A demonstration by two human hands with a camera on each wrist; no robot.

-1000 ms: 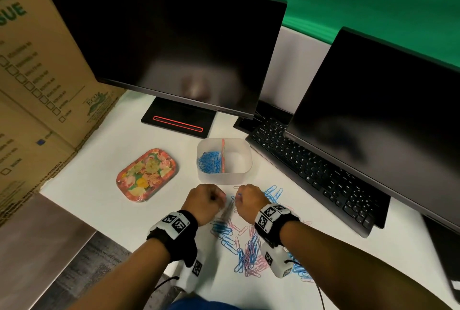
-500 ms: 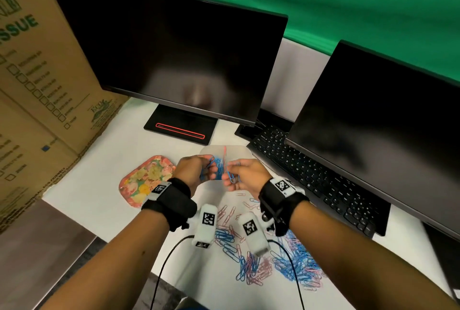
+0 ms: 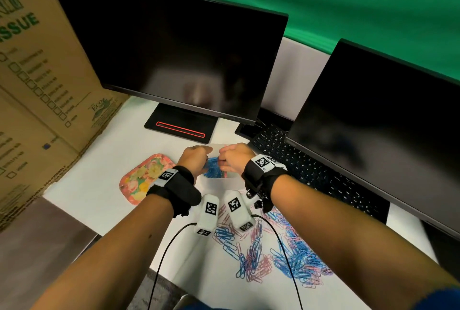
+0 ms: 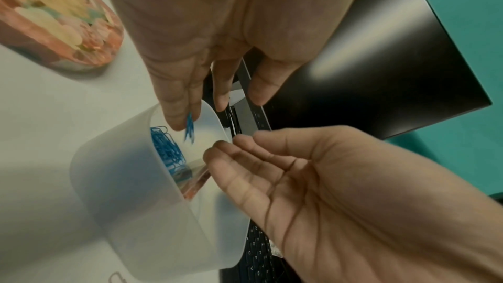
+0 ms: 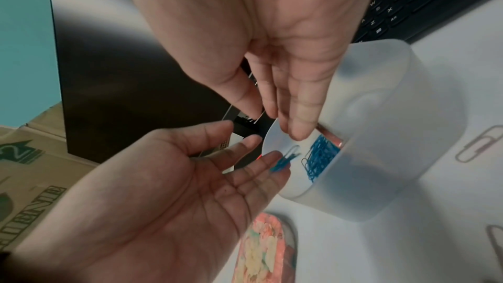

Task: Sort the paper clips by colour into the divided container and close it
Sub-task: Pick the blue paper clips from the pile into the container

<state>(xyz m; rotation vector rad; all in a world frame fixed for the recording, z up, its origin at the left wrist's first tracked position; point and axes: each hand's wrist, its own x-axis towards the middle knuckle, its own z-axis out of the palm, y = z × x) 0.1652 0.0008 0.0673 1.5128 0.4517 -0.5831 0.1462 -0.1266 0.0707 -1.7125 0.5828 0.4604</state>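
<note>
- Head view: left hand (image 3: 193,160) and right hand (image 3: 235,158) side by side over the divided container (image 3: 216,181) on the white table (image 3: 99,185). Finger spread hidden here by the backs of the hands. Blue heap (image 3: 211,170) visible between the wrists, in the left compartment. Mixed pile of loose clips (image 3: 261,252) nearer the body, with much sorting judged left to do. Floral lid (image 3: 144,177) lying just left of the container, probably its cover.
- Left wrist view: left hand (image 4: 217,18) pointing down into the container (image 4: 122,180), fingers straight and slightly apart, clamping nothing. Blurred blue clips (image 4: 189,125) at the fingertips, seemingly dropping. Right hand (image 4: 313,180) palm up, fingers straight and close together, empty. Reddish divider (image 4: 194,188) beside the blue heap (image 4: 168,150).
- Right wrist view: right hand (image 5: 272,29) with straight, nearly closed fingers at the far rim of the container (image 5: 381,137); contact with the rim not certain. Left hand (image 5: 163,180) flat and open, blue clips (image 5: 283,161) at its fingertips above the rim.
- To finish this drop well: release low and well on the blue side of the divider, so nothing bounces across. Keep fingertips off the rim, since a light tub would probably slide or tip. Check for tangled pink clips before letting go.
</note>
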